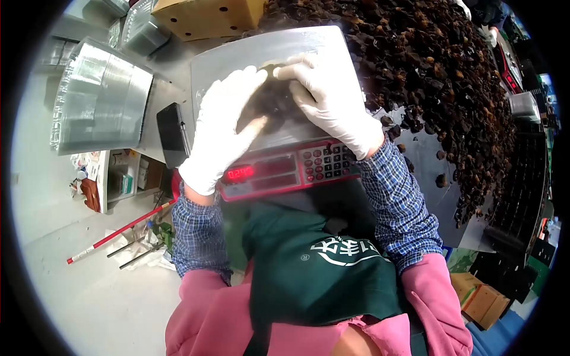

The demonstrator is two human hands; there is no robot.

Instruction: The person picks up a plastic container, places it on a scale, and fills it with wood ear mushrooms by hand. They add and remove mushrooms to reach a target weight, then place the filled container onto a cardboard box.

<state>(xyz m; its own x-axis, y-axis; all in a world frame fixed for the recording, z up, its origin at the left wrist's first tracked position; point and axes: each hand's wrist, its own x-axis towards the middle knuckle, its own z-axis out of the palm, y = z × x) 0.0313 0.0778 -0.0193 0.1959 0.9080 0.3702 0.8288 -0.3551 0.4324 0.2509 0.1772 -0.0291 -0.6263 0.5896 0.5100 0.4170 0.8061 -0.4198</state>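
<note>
Both of my hands wear white gloves and rest over the digital scale (261, 184), whose red display glows with blurred digits. Between them on the metal pan lies a clear plastic box (274, 110) with something dark inside; glare blurs its outline. My left hand (222, 121) lies along its left side, thumb apart from the fingers. On the far right side, my right hand (332, 101) has bent fingers pressing at the top edge. The two hands' fingertips nearly meet there.
A large heap of dark brown dried pieces (439, 77) spreads to the right. Stacked clear plastic boxes (104, 98) stand at left, with a phone (172, 135) beside the scale. A yellow carton (208, 18) sits behind. Another scale (509, 74) is at far right.
</note>
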